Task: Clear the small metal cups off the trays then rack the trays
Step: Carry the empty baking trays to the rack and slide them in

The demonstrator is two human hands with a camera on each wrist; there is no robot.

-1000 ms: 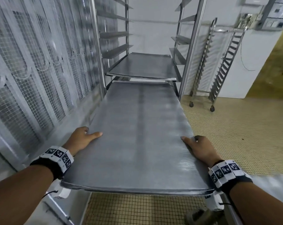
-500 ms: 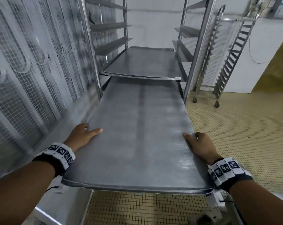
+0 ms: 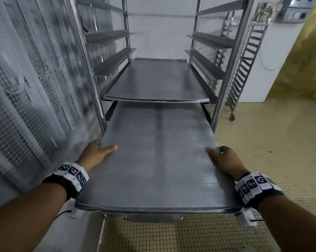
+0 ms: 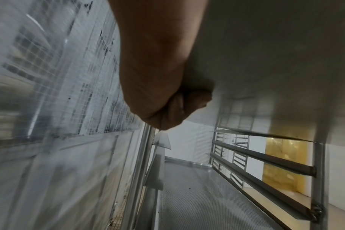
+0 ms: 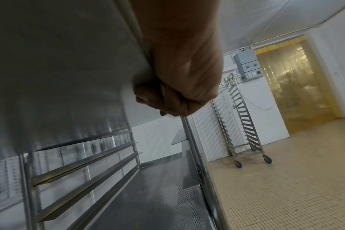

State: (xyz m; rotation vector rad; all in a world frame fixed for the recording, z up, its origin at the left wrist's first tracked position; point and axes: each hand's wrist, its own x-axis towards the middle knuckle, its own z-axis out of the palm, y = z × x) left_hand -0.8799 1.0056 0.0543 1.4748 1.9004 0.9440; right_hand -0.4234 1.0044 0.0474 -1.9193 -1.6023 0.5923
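Observation:
I hold a large bare metal tray (image 3: pixel 157 157) level by its two long edges. My left hand (image 3: pixel 97 151) grips the left edge, thumb on top, fingers curled under the tray (image 4: pixel 266 62), as the left wrist view shows. My right hand (image 3: pixel 224 159) grips the right edge the same way, fingers curled beneath the tray (image 5: pixel 59 70). The tray's far end sits between the uprights of a steel rack (image 3: pixel 231 57), just under a second tray (image 3: pixel 157 82) that lies on the rack's rails. No metal cups are in view.
A wire-mesh wall (image 3: pixel 32 84) runs close along my left. A second, narrower wheeled rack (image 3: pixel 244 66) stands at the back right by a white wall. Yellow strip curtain (image 5: pixel 297 87) hangs at the far right. The floor (image 3: pixel 273 151) is small beige tiles.
The rack has come nearer and the tray's far end has slid further in under the racked tray. Both hands keep the same grip on the tray's edges.

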